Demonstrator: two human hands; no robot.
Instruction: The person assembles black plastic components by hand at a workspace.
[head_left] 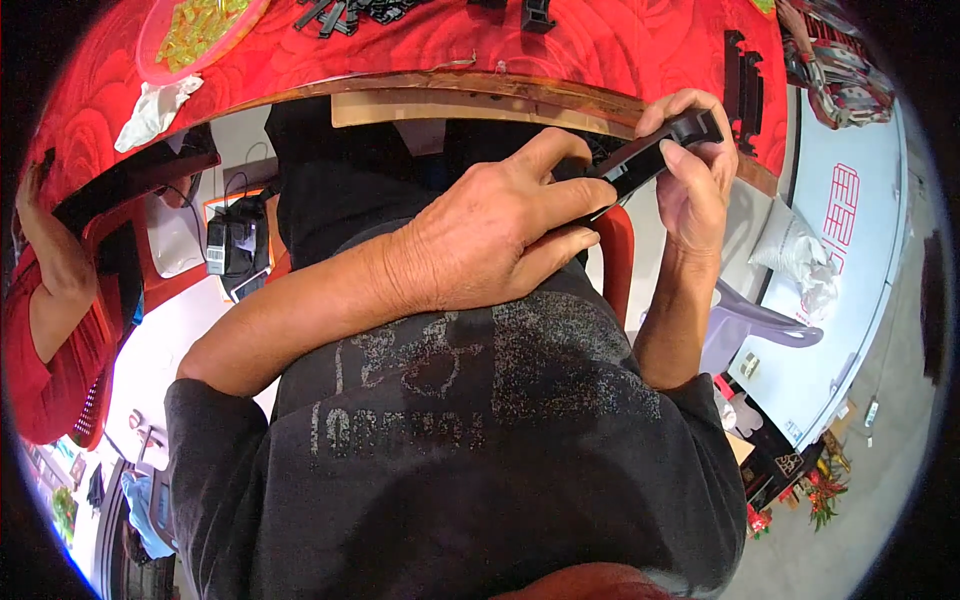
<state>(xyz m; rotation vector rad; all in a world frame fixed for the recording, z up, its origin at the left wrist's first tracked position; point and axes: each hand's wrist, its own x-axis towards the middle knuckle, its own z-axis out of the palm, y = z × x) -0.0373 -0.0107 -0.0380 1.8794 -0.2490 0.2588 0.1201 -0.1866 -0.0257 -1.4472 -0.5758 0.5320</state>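
A long flat black plastic part (655, 152) is held between both my hands, just below the edge of the red-covered table (400, 50). My left hand (495, 235) grips its lower left end with the fingers curled around it. My right hand (695, 165) pinches its upper right end, thumb on top. The middle of the part shows between the hands; its left end is hidden under my left fingers. My dark grey shirt fills the lower view.
Several black plastic parts (350, 12) lie on the far table top, and one more black part (742, 85) at its right edge. A clear plate of yellow-green pieces (200, 30) and a crumpled white tissue (155, 108) lie left. A person in red (45, 330) sits left. A white bag (800, 255) rests right.
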